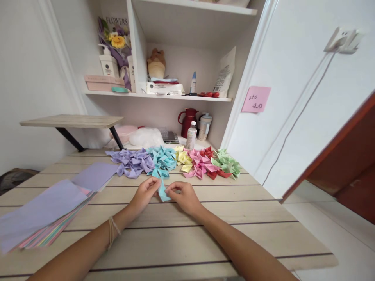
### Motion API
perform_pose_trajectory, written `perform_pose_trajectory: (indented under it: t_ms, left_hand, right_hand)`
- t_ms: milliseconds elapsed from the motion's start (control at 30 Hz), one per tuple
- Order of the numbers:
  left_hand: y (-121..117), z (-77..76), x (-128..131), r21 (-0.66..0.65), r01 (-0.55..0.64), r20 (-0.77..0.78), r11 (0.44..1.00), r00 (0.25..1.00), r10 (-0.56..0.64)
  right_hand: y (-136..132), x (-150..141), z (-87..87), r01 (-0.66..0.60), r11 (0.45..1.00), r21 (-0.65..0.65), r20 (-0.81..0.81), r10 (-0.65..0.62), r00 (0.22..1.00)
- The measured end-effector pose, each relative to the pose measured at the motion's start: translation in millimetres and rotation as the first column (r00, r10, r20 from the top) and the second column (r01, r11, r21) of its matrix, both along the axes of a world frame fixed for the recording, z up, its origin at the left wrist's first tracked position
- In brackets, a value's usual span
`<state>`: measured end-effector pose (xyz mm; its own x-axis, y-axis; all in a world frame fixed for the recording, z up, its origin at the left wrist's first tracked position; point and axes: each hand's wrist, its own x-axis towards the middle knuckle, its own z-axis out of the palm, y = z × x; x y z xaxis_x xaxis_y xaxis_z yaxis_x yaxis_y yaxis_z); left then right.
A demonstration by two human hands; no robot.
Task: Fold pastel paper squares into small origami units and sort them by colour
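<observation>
A small light-blue folded paper piece is pinched between both my hands just above the wooden table. My left hand grips its left side with closed fingers, and my right hand grips its right side. Just beyond my hands lies a row of folded paper shapes: a purple heap, a light-blue heap, a yellow heap, a pink heap, red pieces and a green heap.
A stack of coloured paper sheets, purple on top, lies at the left. Behind the heaps stand a small bottle, a red jug and a white cup. Shelves above hold boxes and bottles. A pink note sticks on the right wall.
</observation>
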<state>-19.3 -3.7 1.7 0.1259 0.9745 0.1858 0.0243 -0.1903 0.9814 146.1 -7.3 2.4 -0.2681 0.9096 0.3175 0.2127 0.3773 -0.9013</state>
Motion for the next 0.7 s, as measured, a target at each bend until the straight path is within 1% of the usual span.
perform_pose_trajectory:
  t_ms: [100, 233, 300, 367, 500, 700]
  left_hand:
    - [1.6, -0.2, -1.5, -0.06, 0.094, 0.024, 0.994, 0.995, -0.092]
    - [4.0, -2.5, -3.8, -0.04, 0.129, 0.011, 0.991, 0.992, -0.129]
    - [5.6, -4.8, -5.2, -0.031, 0.112, -0.009, 0.993, 0.994, -0.113]
    - [6.8, -6.6, -6.3, -0.034, 0.065, -0.016, 0.997, 0.998, -0.066]
    - [7.1, -7.5, -6.4, -0.036, -0.03, 0.015, 0.999, 0.999, 0.031]
    - [3.6, -4.1, -2.9, -0.062, -0.071, 0.082, 0.996, 0.994, 0.076]
  right_hand:
    - [3.5, 4.3, -0.2, 0.018, 1.0, 0.008, 0.008, -0.018, 1.0]
    - [5.3, 5.8, -1.5, 0.004, 0.997, 0.074, 0.062, -0.009, 0.998]
    - [3.9, 4.4, -1.0, -0.005, 0.994, 0.111, 0.08, -0.004, 0.997]
    - [1.5, 2.6, 0.4, 0.003, 0.991, 0.134, 0.077, -0.014, 0.997]
    - [-2.1, -0.4, 1.8, 0.016, 0.993, 0.12, 0.039, -0.021, 0.999]
    - [0.0, -0.7, -2.6, 0.034, 0.991, 0.127, 0.002, -0.034, 0.999]
